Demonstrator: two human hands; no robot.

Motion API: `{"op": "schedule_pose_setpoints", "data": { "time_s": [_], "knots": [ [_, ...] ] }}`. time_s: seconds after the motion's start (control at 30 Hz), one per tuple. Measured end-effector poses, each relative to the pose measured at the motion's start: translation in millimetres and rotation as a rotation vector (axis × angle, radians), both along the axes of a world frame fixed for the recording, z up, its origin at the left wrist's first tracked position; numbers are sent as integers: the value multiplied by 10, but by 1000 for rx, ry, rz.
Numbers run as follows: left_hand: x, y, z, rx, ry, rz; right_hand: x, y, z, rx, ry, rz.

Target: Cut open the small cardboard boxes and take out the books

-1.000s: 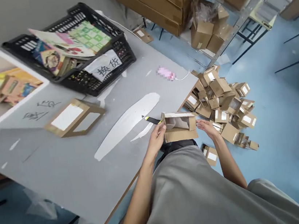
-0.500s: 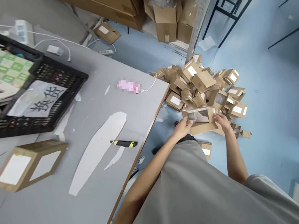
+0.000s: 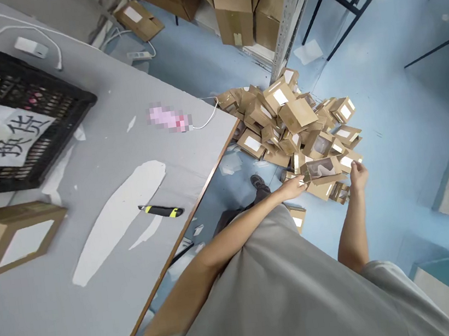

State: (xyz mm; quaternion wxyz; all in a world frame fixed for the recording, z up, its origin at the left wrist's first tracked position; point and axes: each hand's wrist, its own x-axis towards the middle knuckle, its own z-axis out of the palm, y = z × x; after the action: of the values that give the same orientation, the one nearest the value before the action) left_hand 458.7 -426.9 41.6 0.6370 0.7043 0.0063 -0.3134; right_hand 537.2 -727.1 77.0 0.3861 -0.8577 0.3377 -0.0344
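My left hand (image 3: 293, 187) pinches the left end of a small open cardboard box (image 3: 323, 169) with something grey inside it. Just past the box's right end is my right hand (image 3: 358, 174), its fingers closed; what they hold, if anything, is too small to make out. Beyond and around the box lies a heap of small brown boxes (image 3: 298, 115), many with white labels, on the blue floor. On the grey table (image 3: 190, 161) at the left, a black and yellow cutter (image 3: 161, 211) rests beside a long white paper piece (image 3: 121, 220).
A black crate (image 3: 32, 121) with a handwritten sign and a taped carton (image 3: 22, 236) stand on the table's left. A metal shelf post (image 3: 291, 13) rises behind the heap. A black-legged stool (image 3: 346, 6) is at the upper right.
My right hand has come off the box's right side and moved right. My left hand and the box have shifted slightly right. The table has slid leftward in view.
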Motion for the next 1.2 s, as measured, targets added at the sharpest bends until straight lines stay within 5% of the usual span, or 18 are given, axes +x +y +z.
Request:
{"op": "schedule_pose_setpoints", "data": {
  "time_s": [0.17, 0.33, 0.57, 0.8, 1.03, 1.2],
  "knots": [
    [-109, 681, 4, 13, 79, 262, 201, 726, -263, 146, 14, 241],
    [-576, 1502, 114, 37, 89, 636, 443, 1978, -512, 293, 103, 624],
    [-1712, 2357, 294, -174, 162, 1260, 373, 4034, -319, 522, 232, 1184],
    [-2810, 2912, 503, -292, 71, 1563, -708, 5550, 215, 613, 373, 1509],
    [-4030, 3592, 829, -279, -103, 1700, -2258, 6417, 583, 575, 496, 1740],
    [-4917, 3788, 954, -318, -121, 1857, -3153, 6885, 804, 548, 563, 1874]
  ]
}}
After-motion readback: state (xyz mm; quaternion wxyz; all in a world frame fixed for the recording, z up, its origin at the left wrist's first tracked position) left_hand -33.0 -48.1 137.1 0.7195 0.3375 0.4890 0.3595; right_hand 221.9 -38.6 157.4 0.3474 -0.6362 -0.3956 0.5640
